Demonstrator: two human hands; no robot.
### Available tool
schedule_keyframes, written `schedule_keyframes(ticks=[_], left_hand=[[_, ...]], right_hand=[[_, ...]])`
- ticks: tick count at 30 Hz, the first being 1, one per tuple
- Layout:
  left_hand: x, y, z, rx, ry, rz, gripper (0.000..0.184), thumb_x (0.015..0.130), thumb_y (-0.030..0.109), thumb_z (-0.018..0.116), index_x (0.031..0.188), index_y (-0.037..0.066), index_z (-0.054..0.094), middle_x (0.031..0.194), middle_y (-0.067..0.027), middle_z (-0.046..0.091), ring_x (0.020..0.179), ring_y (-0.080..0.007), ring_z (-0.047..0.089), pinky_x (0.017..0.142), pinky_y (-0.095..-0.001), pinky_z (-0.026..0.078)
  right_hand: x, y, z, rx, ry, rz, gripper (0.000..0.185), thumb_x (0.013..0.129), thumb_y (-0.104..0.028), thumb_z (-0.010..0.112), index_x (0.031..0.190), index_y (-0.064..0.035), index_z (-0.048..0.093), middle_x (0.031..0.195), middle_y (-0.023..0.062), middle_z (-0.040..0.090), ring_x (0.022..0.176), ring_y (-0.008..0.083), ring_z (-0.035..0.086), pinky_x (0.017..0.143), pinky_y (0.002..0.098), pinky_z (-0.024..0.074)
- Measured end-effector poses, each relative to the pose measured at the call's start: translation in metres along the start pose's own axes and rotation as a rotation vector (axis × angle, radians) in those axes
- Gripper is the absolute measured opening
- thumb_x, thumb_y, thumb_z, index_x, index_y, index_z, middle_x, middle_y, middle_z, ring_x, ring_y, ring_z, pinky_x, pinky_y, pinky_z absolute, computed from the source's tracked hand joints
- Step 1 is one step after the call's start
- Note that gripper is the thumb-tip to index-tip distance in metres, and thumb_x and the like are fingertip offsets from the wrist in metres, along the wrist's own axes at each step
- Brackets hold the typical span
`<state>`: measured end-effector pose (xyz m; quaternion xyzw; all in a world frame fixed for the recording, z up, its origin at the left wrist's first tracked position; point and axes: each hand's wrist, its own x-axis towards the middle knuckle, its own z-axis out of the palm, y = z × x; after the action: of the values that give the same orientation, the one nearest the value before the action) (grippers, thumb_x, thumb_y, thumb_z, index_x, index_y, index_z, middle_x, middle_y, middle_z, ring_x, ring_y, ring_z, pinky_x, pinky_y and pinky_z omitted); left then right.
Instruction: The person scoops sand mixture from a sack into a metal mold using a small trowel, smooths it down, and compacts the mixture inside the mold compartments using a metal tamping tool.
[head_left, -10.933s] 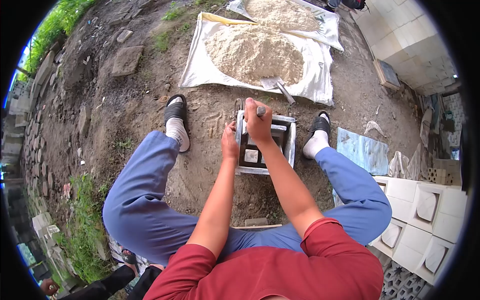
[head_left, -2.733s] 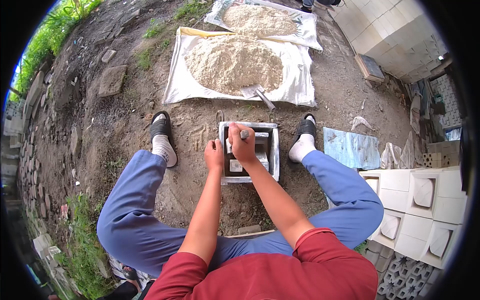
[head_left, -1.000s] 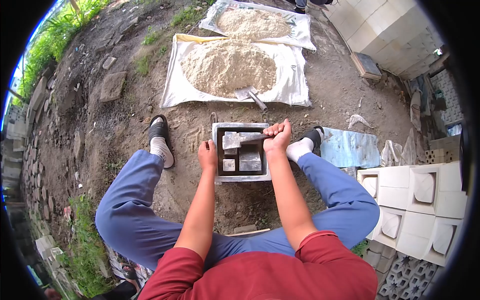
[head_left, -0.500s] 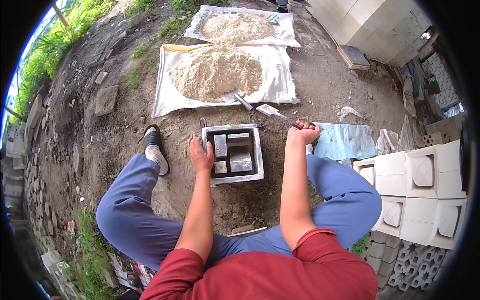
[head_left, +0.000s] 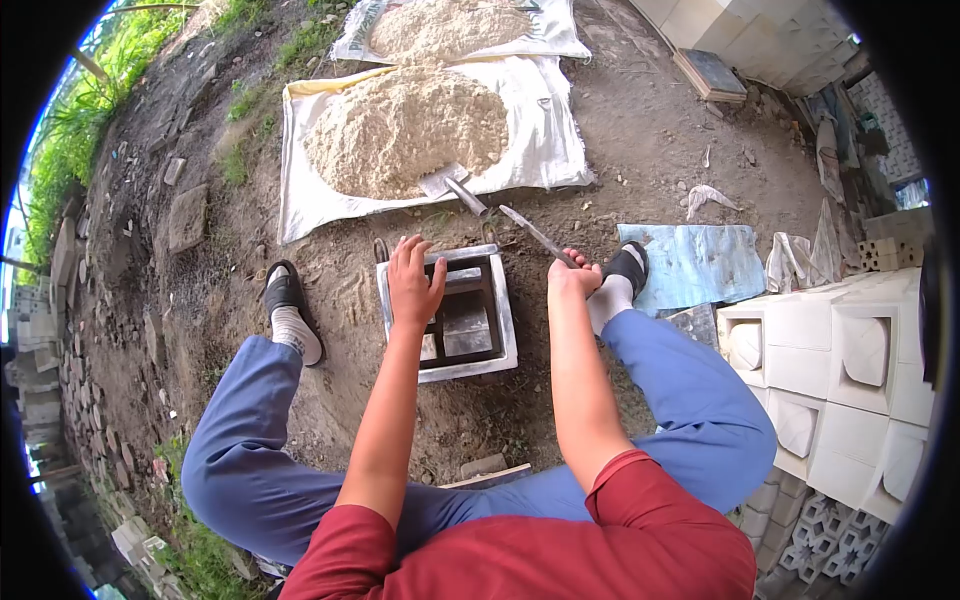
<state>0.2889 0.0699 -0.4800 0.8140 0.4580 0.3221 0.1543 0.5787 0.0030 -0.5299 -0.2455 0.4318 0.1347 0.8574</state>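
Between my feet on the dirt stands a square metal mould (head_left: pixel 508 335) with rectangular blocks inside. My left hand (head_left: pixel 413 282) is over its upper left part, fingers stretched and a little apart, hiding some of the inside; whether it touches the mould I cannot tell. To the right, my right hand (head_left: pixel 574 272) is closed round the handle of a trowel (head_left: pixel 535 232). The trowel's blade points up and left, seen nearly edge-on. Just beyond the mould, a small shovel (head_left: pixel 466 197) rests with its blade at the edge of a pale sandy pile (head_left: pixel 405 130).
The pile lies on a white sack (head_left: pixel 545 120), with a second pile (head_left: pixel 450 28) behind it. A blue sheet (head_left: pixel 695 265) lies beside my right foot. Pale hollow blocks (head_left: pixel 830 350) are stacked at the right. Loose stones (head_left: pixel 188 217) dot the ground at left.
My left hand has moved from the mould's left rim to over its upper left part. The trowel has turned from flat to nearly edge-on. The camera view has shifted slightly.
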Motion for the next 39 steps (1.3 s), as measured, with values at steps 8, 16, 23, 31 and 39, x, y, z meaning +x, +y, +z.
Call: schedule_keyframes(ticks=[8,16,23,31,39], left_hand=[[-0.003,0.007,0.017,0.091,-0.072,-0.006,0.029,0.102,0.027,0.057,0.122,0.008,0.063,0.126,-0.0127,0.065,0.129,-0.0331,0.056,0.119,-0.051,0.033],[-0.002,0.009,0.015,0.09,-0.038,0.003,0.026,0.103,0.024,0.053,0.121,0.008,0.063,0.12,-0.013,0.065,0.123,-0.0334,0.058,0.119,-0.0499,0.033],[-0.001,0.011,0.014,0.081,-0.057,-0.01,0.028,0.102,0.023,0.055,0.122,0.007,0.064,0.123,-0.0129,0.066,0.126,-0.0332,0.057,0.119,-0.0501,0.032],[0.001,0.012,0.016,0.088,-0.071,-0.021,0.029,0.105,0.023,0.049,0.123,0.007,0.064,0.122,-0.0128,0.065,0.126,-0.033,0.057,0.119,-0.0491,0.032],[0.005,0.016,0.013,0.064,-0.097,-0.05,0.03,0.105,0.022,0.047,0.122,0.005,0.064,0.123,-0.0138,0.065,0.126,-0.0337,0.056,0.12,-0.0491,0.031]], right_hand=[[0.034,-0.002,-0.03,-0.582,0.157,0.3,0.046,0.101,-0.046,0.052,0.116,-0.0024,0.047,0.116,0.0143,0.054,0.105,0.0277,0.059,0.094,0.0473,0.0521],[-0.029,0.022,-0.006,-0.966,-0.316,0.075,0.04,0.1,-0.036,0.057,0.126,-0.0057,0.056,0.103,0.0062,0.061,0.087,0.0186,0.064,0.079,0.0404,0.0532],[-0.004,0.072,0.013,-2.124,-1.163,-0.53,0.045,0.095,-0.049,0.063,0.099,-0.0057,0.071,0.104,0.02,0.074,0.098,0.0374,0.072,0.084,0.0462,0.0562],[-0.04,0.096,0.059,-2.735,-1.385,-0.679,0.065,0.086,-0.069,0.064,0.104,-0.0073,0.076,0.103,0.0183,0.076,0.101,0.0364,0.072,0.087,0.047,0.0569],[-0.037,0.105,0.055,-2.901,-1.408,-0.484,0.056,0.091,-0.058,0.057,0.121,-0.0151,0.076,0.125,0.0093,0.074,0.119,0.028,0.069,0.1,0.0446,0.0543]])
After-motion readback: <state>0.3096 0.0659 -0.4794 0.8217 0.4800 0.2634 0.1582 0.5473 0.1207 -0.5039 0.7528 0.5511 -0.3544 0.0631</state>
